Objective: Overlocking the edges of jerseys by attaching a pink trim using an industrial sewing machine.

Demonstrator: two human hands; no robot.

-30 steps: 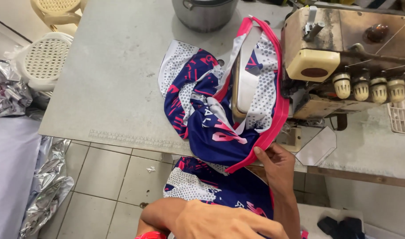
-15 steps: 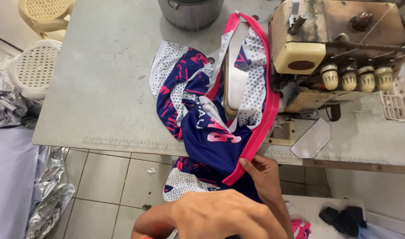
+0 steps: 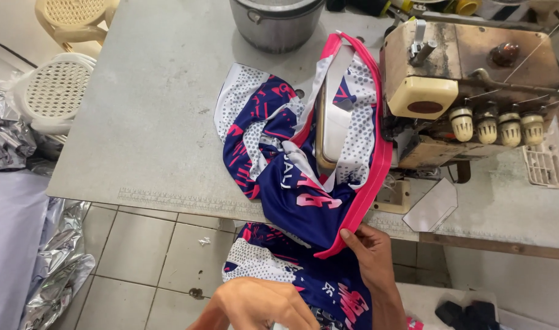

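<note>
A grey worktable (image 3: 151, 122) carries a sewing machine (image 3: 469, 91) and a metal pot (image 3: 276, 21). A navy, white and pink garment (image 3: 292, 165) drapes over the table edge beside the machine. The right hand (image 3: 368, 253) pinches its pink trim; the left hand (image 3: 261, 302) rests loosely curled on the hanging cloth.

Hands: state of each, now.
Left hand: on the garment at the lap; grip cannot be told.
Right hand: pinching the garment's pink trim.

Grey table (image 3: 157, 122) with ruler strip along front edge, metal pot (image 3: 276, 21) at back, sewing machine (image 3: 469, 91) at right, navy-pink-white garment (image 3: 304, 165) draped over front edge, white card (image 3: 434, 206) beside machine, tiled floor (image 3: 139, 250) below.
</note>
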